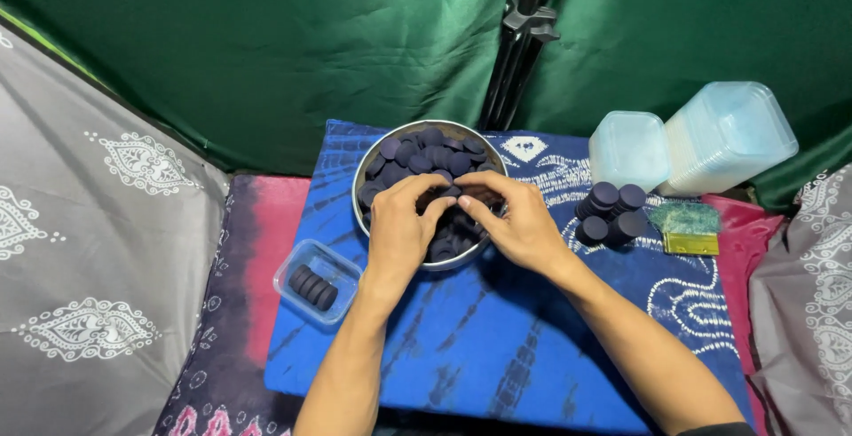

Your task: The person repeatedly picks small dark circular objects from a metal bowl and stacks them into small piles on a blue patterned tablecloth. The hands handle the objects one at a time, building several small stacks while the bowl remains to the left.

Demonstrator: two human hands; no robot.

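**Surroundings: items in view**

Small clear plastic tub, holding a row of dark discs, left of and below the fingers. Loose stack of dark discs to the right of them. Green-and-gold packet further right. Two stacks of clear lidded containers upper right. Black tripod above, against green cloth backdrop. Blue tie-dye cloth beneath.

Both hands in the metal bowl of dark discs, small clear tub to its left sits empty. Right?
Not quite. The head view shows the clear tub holding a row of dark discs. The rest holds: left hand and right hand are in the metal bowl.
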